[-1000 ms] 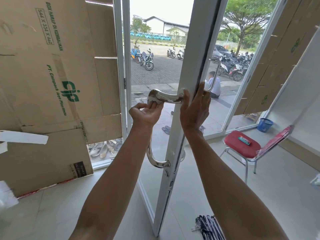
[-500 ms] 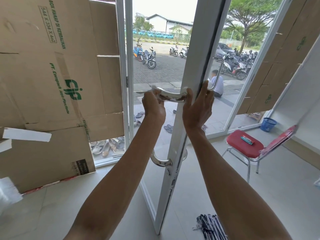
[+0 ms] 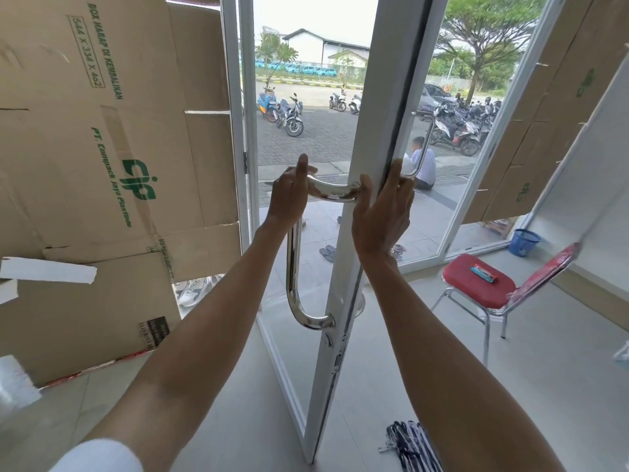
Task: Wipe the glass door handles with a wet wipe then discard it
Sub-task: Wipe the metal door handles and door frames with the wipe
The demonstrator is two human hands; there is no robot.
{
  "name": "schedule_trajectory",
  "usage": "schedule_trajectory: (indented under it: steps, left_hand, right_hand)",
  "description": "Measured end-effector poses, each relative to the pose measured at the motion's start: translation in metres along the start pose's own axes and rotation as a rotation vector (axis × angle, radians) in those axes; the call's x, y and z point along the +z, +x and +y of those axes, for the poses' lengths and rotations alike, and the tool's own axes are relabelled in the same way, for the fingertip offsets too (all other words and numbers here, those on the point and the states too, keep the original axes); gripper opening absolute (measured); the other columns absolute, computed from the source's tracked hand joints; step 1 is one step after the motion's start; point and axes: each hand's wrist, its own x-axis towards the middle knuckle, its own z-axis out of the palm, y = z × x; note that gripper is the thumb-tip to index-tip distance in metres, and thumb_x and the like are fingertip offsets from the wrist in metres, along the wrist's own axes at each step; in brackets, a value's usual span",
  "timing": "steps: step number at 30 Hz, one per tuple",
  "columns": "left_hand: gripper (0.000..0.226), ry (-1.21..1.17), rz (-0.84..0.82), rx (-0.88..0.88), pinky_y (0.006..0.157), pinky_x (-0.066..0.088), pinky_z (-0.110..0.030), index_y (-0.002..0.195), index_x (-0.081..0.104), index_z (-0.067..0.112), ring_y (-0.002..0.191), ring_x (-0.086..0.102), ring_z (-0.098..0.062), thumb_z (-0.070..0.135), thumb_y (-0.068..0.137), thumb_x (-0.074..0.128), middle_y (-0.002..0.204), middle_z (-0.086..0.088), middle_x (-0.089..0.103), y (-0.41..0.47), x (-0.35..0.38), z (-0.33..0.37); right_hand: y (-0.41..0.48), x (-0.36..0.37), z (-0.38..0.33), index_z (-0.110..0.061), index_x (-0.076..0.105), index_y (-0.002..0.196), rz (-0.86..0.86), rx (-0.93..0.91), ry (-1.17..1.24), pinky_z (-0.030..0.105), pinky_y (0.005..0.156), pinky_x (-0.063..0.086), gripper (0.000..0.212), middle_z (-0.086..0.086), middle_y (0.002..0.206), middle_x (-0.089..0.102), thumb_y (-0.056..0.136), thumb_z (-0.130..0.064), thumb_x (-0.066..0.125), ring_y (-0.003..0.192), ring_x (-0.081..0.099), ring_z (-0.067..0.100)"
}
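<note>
Mid-wipe, I'd say: the left hand (image 3: 290,196) curls round the top bend of the inner handle (image 3: 293,267), the wet wipe hidden beneath it if there at all, while the right hand (image 3: 381,214) steadies the door edge (image 3: 381,97) with straight fingers; next calls for sliding down the bar.

Silver handle (image 3: 293,267), red chair seat (image 3: 469,288)

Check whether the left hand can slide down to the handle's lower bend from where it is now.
Probably yes. The left hand grips the top bend of the handle; the upright bar and lower bend below it are bare, and the right hand is aside on the door edge.
</note>
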Motion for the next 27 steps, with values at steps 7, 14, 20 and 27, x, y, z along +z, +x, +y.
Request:
schedule_trajectory:
  steps: [7, 14, 20, 27]
  left_hand:
    - [0.061, -0.057, -0.036, -0.209, 0.064, 0.04, -0.009, 0.129, 0.063, 0.026, 0.087, 0.058, -0.003, 0.055, 0.105, 0.015, 0.098, 0.012, 0.066, -0.012, 0.002, -0.046]
    - [0.064, -0.193, -0.043, -0.353, 0.059, 0.03, -0.028, 0.068, 0.044, 0.02, 0.046, 0.037, -0.001, 0.065, 0.1, 0.011, 0.059, 0.005, 0.036, -0.032, 0.013, -0.098]
    - [0.111, -0.215, -0.057, -0.47, 0.112, 0.035, -0.054, 0.13, 0.058, 0.009, 0.127, 0.051, -0.041, 0.093, 0.075, 0.012, 0.139, -0.025, 0.052, -0.045, 0.022, -0.137]
    - [0.067, -0.23, -0.051, -0.509, 0.082, 0.04, -0.029, 0.091, 0.063, 0.036, 0.092, 0.06, -0.013, 0.082, 0.086, 0.014, 0.1, 0.001, 0.066, -0.063, 0.021, -0.149]
  right_hand:
    - [-0.002, 0.002, -0.002, -0.006, 0.048, 0.139, -0.002, 0.01, -0.022, 0.04, 0.068, 0.053, 0.054, 0.015, 0.119, 0.057, 0.097, -0.041, 0.052, 0.111, 0.055, 0.031]
    - [-0.002, 0.004, -0.002, -0.006, 0.049, 0.137, 0.03, 0.01, -0.023, 0.038, 0.068, 0.053, 0.053, 0.014, 0.115, 0.06, 0.096, -0.039, 0.054, 0.105, 0.058, 0.029]
    - [-0.002, 0.005, -0.002, -0.006, 0.049, 0.137, 0.042, 0.007, -0.025, 0.039, 0.07, 0.054, 0.053, 0.014, 0.118, 0.06, 0.096, -0.038, 0.055, 0.107, 0.058, 0.029]
    - [-0.001, 0.005, -0.002, -0.006, 0.048, 0.138, 0.036, 0.003, -0.027, 0.037, 0.069, 0.053, 0.054, 0.013, 0.115, 0.06, 0.096, -0.04, 0.053, 0.105, 0.057, 0.029]
